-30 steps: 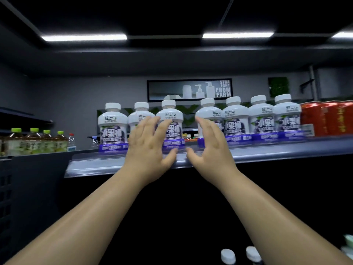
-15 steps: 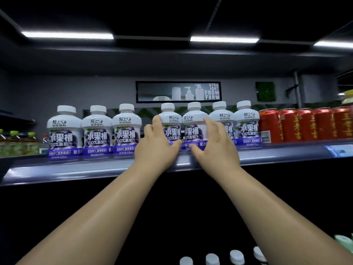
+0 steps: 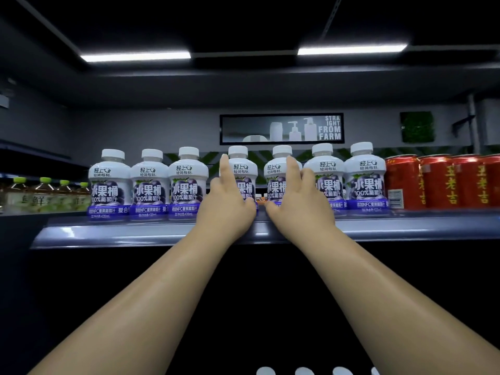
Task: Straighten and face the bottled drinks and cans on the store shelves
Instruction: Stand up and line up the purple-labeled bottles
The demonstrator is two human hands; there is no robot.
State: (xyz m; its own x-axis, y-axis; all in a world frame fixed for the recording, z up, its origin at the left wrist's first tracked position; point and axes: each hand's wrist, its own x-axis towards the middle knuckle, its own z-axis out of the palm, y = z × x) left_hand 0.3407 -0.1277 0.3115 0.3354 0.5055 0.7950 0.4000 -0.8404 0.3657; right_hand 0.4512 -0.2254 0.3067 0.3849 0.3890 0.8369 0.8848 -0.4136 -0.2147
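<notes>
White caps (image 3: 265,371) of a lower row peek in at the bottom edge. Above them two bare forearms reach up to the grey shelf (image 3: 135,234), whose smooth front lip catches the light. The left hand (image 3: 227,209) clasps the fourth bottle (image 3: 242,169) from its left flank, thumb low across the label and forefinger straight up. The right hand (image 3: 300,209) mirrors it on the right flank of the fifth bottle (image 3: 276,171). Both bottles stand upright, squat white plastic with glossy purple labels facing out. A dark gap lies between them, just above the two thumbs, and another parts the fourth from the left bottles (image 3: 148,185). Closing these gaps looks like the next move, each hand nearest its own bottle. Shiny red cans (image 3: 438,182) end the row on the right, and a sign (image 3: 281,128) hangs beyond.
</notes>
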